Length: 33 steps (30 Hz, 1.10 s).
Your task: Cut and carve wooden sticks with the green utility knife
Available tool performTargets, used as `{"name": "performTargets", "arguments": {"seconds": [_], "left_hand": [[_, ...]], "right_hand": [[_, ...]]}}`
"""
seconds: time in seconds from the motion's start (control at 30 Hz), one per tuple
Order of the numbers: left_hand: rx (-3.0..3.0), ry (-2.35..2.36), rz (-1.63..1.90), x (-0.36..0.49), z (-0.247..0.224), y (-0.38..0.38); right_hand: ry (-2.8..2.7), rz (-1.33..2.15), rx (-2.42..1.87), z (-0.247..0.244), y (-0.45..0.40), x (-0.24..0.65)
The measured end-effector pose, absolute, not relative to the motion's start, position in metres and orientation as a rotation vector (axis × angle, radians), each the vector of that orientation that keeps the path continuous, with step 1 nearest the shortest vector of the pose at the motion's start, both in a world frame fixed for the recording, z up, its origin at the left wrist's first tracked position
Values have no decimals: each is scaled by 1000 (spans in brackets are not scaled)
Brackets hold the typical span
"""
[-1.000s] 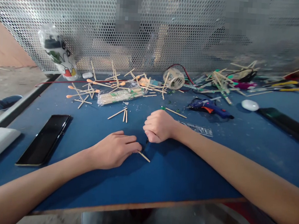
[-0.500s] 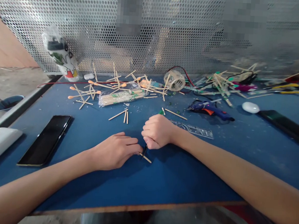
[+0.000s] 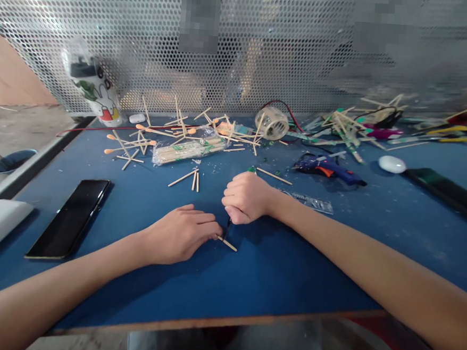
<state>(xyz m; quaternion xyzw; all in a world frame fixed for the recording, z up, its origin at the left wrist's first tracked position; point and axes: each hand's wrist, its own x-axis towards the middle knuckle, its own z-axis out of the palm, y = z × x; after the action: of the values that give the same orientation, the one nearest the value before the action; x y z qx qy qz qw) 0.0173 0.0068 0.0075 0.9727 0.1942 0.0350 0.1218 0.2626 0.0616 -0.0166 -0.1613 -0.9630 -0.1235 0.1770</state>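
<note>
My left hand (image 3: pixel 185 235) lies low over the blue table, its fingertips pinching a short wooden stick (image 3: pixel 229 245) that lies on the tabletop. The stick's free end points down and to the right. Closed in a fist, my right hand (image 3: pixel 248 197) grips a knife; only its thin dark blade (image 3: pixel 227 230) shows, pointing down at the stick beside my left fingertips. My fist hides the handle. Just beyond both hands, several short cut sticks (image 3: pixel 196 181) lie on the table, and another stick (image 3: pixel 274 175) rests behind my right fist.
A bag of sticks (image 3: pixel 189 151) and joined stick frames (image 3: pixel 133 146) lie farther back. On the right are a blue glue gun (image 3: pixel 330 169), a clear ruler (image 3: pixel 311 201) and a white oval object (image 3: pixel 392 165). A phone (image 3: pixel 70 217) lies left. A perforated metal panel (image 3: pixel 148 25) stands behind.
My right fist has lifted very slightly, and the blade stands more upright over the stick. My left hand stays on the stick in nearly the same place.
</note>
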Motion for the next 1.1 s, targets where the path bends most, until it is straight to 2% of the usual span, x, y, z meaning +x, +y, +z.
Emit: {"name": "performTargets", "arguments": {"seconds": [1.1], "left_hand": [[2672, 438, 217, 14, 5, 9]], "right_hand": [[-2714, -294, -515, -15, 43, 257]]}}
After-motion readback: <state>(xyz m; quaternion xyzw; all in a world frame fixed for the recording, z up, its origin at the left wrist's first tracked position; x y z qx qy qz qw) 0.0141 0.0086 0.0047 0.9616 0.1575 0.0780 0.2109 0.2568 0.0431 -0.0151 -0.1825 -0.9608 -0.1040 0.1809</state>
